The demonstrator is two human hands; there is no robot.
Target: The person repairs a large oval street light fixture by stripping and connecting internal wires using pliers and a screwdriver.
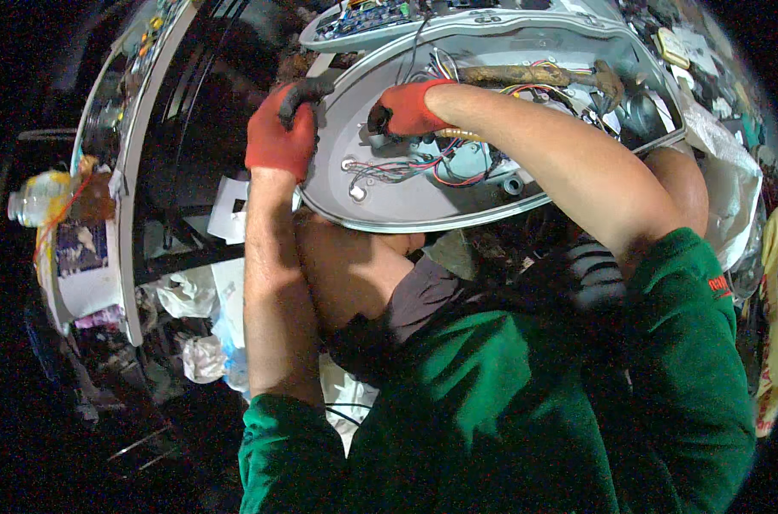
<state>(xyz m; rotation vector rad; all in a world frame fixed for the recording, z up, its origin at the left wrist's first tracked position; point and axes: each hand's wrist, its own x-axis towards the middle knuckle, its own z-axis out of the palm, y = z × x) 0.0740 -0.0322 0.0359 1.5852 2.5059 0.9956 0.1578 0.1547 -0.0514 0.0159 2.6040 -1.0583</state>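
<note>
I wear red gloves with black fingertips. My left hand (283, 128) grips the left rim of a grey plastic housing (423, 210) that rests on my lap. The shell lies open side up, with red, blue and white wires (406, 167) and a brown cable bundle (526, 75) inside. My right hand (406, 108) reaches into the housing, fingers closed around something small and dark near the wires; what it is cannot be made out. My green sleeves fill the lower part of the view.
A second grey panel with a circuit board (363, 19) lies beyond the housing. At the left stand a white shelf edge (128, 223), a plastic bottle (38, 195), crumpled white bags (192, 295) and scraps. More clutter and a white bag (731, 184) sit at the right.
</note>
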